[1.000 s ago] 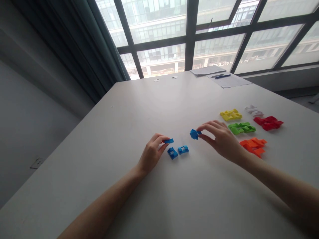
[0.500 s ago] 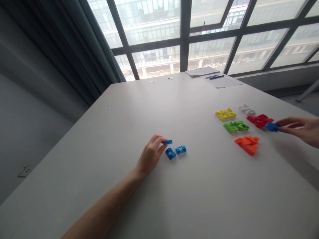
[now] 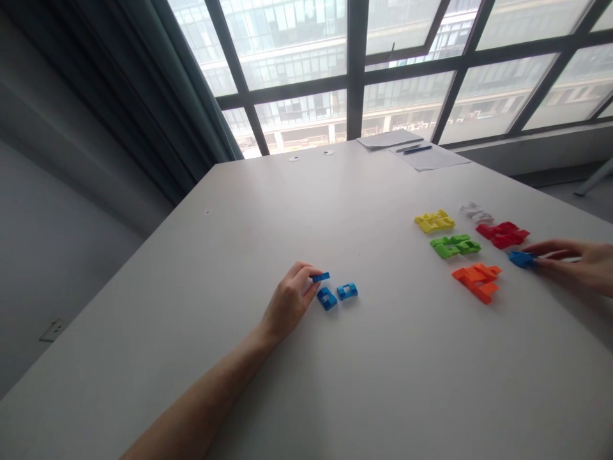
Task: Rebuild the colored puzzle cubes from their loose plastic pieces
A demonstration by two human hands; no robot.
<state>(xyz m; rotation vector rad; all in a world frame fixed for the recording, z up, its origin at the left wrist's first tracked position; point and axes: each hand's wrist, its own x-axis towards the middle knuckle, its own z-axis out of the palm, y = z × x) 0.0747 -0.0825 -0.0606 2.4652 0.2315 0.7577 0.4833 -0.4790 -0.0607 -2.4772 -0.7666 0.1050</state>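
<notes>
My left hand [image 3: 292,291] pinches a small blue plastic piece [image 3: 320,276] between thumb and fingers, just above the white table [image 3: 268,211]. Right beside it lie two more blue pieces, one nearer the fingers [image 3: 327,298] and one to its right [image 3: 347,291]. At the right edge my right hand [image 3: 572,262] has its fingers closed on another blue plastic piece [image 3: 522,259], low over or touching the table; I cannot tell which. That piece is between the red pieces [image 3: 502,234] and the orange pieces [image 3: 477,280].
Green pieces [image 3: 454,245], yellow pieces [image 3: 434,221] and white pieces [image 3: 476,212] lie in groups left of my right hand. Papers [image 3: 431,158] with pens [image 3: 417,149] rest at the table's far edge, by the window. A dark curtain [image 3: 158,96] hangs at the left.
My right hand has moved down and slightly nearer with its blue piece, away from the red pieces. My left hand has stayed almost still, holding its piece.
</notes>
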